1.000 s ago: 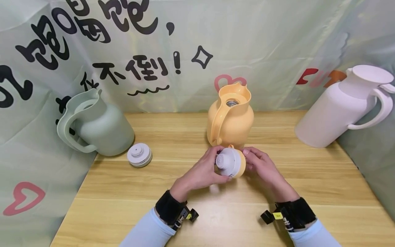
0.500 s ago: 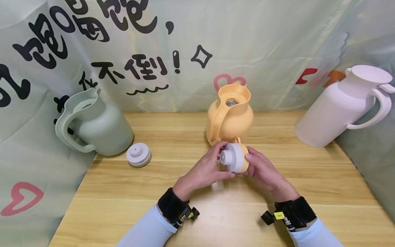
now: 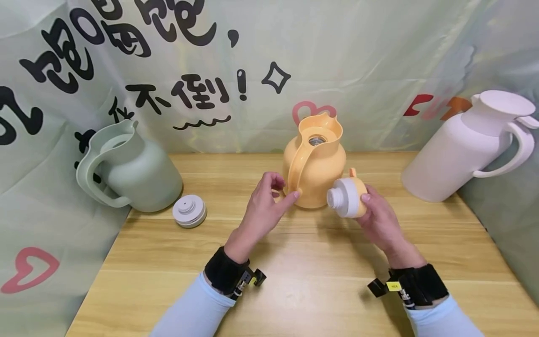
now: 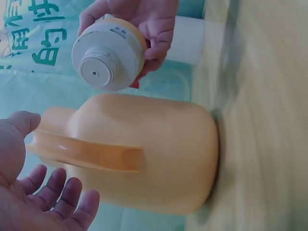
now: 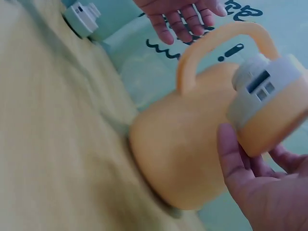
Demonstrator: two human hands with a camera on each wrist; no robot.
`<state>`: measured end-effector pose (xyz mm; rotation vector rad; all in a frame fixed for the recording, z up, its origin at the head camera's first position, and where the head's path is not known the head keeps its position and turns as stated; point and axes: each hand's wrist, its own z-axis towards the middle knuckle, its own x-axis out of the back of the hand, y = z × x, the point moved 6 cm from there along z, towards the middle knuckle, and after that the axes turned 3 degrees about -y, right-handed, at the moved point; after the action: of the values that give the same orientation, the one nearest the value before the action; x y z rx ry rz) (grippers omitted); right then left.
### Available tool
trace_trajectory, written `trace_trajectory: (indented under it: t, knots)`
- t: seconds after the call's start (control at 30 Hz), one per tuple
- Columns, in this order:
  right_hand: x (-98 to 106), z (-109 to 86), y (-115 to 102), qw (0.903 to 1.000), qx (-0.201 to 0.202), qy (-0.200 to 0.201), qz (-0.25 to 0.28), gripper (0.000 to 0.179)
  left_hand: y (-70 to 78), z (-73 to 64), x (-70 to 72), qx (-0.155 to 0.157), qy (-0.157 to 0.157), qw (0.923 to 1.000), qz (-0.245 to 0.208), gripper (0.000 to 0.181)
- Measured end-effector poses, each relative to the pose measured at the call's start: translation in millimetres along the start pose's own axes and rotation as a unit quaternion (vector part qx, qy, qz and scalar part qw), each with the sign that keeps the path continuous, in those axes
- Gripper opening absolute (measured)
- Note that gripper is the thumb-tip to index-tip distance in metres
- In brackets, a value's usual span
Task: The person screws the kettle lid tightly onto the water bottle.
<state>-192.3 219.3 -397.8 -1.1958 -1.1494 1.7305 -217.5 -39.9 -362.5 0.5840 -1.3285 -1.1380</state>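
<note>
An orange thermos jug (image 3: 322, 173) stands upright on the table, its mouth uncovered and its handle (image 4: 91, 151) facing the person. My right hand (image 3: 381, 217) grips an orange and white stopper lid (image 3: 348, 196) by its orange side, tilted with the white end pointing left, in the air beside the jug. The right wrist view shows slots on the white part of the lid. My left hand (image 3: 267, 201) is at the jug's handle with fingers spread and loosely bent, holding nothing; in the left wrist view thumb and fingers lie either side of the handle, apart from it.
A green jug (image 3: 139, 173) stands at the left, a grey-white stopper (image 3: 189, 211) on the wooden table (image 3: 290, 290) near it. A tall pale pink jug (image 3: 459, 145) stands at the right. A printed cloth (image 3: 362, 61) hangs behind and along both sides.
My left hand has let go of the stopper lid and moved left to the orange jug's handle. My right hand has carried the lid rightward and slightly up.
</note>
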Motion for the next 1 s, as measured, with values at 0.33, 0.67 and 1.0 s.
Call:
trace_trajectory:
  t: [0.33,0.67,1.0]
  knots:
    - [19,27.5,-56,0.9935,0.052,0.101,-0.003,0.027,4.0,39.3,-19.4,-0.002,-0.057,0.9945,-0.087,0.039]
    - [19,61.2,-111,0.9828,0.100,0.126,-0.090,0.034,12.0,33.6,-36.3,-0.031,-0.036,0.9915,-0.121,0.029]
    - [-12,99.7,-146,0.9230,0.056,0.097,-0.368,0.052,16.4,16.4,-38.3,-0.010,0.004,0.9954,-0.095,0.031]
